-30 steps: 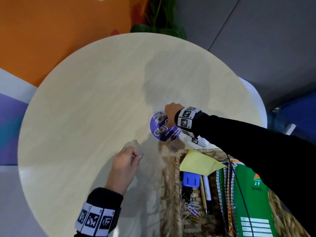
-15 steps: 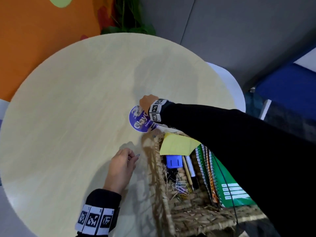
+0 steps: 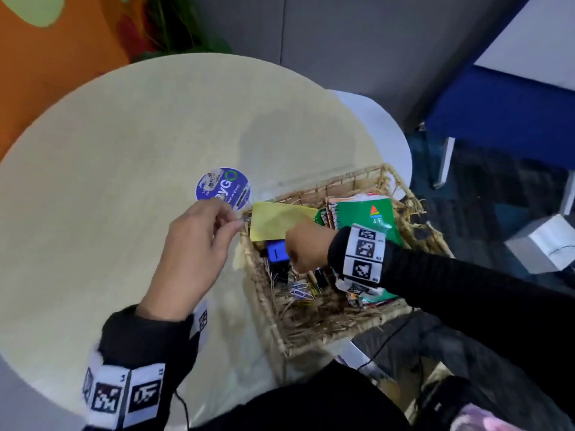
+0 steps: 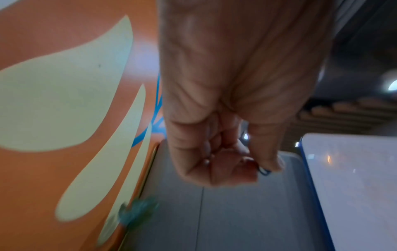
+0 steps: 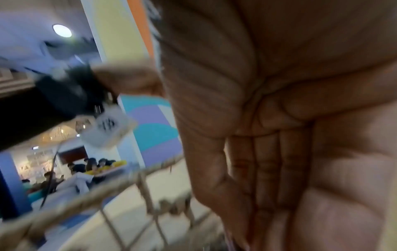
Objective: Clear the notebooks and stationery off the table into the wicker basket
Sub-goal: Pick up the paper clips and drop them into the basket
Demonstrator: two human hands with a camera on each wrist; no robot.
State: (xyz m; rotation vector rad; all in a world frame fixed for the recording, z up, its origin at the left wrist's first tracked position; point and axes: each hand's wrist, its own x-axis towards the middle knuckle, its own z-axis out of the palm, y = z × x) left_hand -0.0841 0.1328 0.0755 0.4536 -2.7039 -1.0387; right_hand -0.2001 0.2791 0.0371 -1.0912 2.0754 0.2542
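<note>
Wicker basket [image 3: 339, 340] under right hand [image 3: 306, 248]; left hand [image 3: 199, 250] pinching paperclip [image 4: 263, 171] beside it

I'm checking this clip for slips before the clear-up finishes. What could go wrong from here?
1. The left hand pinches only a tiny blue clip near the wicker basket rim; it may drop outside.
2. The right hand is inside the basket, likely where the clip should fall.
3. The round purple card lies on the table and could be missed.

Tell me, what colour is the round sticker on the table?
Mostly purple-blue, with white writing and a green ring; the round sticker shows best in the head view.
</note>
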